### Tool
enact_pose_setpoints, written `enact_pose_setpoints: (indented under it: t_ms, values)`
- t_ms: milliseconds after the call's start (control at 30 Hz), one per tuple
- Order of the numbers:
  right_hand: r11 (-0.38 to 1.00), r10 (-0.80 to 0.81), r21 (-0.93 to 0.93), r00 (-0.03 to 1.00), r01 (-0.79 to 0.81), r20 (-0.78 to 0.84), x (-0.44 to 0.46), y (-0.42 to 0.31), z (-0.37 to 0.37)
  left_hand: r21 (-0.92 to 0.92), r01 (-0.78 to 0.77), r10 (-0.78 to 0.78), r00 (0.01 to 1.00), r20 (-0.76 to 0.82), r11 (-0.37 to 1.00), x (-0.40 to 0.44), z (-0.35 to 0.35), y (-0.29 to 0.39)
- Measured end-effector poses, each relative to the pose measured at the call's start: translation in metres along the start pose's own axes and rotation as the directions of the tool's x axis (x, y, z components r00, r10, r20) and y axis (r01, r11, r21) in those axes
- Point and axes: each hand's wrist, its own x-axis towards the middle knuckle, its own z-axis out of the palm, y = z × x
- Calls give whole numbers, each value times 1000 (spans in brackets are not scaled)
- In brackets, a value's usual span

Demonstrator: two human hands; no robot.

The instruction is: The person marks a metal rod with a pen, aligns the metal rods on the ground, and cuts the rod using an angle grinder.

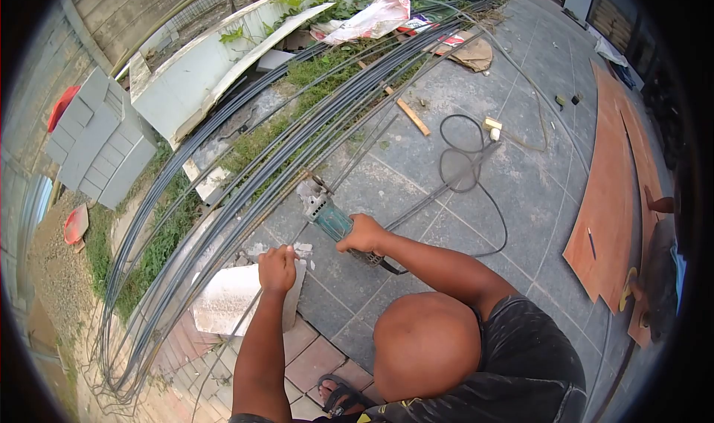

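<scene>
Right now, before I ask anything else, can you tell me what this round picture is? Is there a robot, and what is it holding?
There's no robot here, just a person working with bare hands. There is only one picture, from a camera worn on the person's head and looking forward and down. The round shape near the bottom looks like a bent knee.

The right hand grips a green power tool, a grinder. The left hand is closed around a thin rod.

Lots of long metal rods lie in a bundle across the ground. Grey tiles cover much of the floor, and big brown sheets lie on the right. At that edge you can see another person's hand.
</scene>
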Motion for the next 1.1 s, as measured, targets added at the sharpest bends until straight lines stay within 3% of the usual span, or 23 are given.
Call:
enact_pose_setpoints:
  t_ms: [1100]
  values:
    - [1000, -7, -4, 1000, 7, -8, 4, 5, 2, -54, -7, 7, 1000, 8, 998, 0, -2, 1]
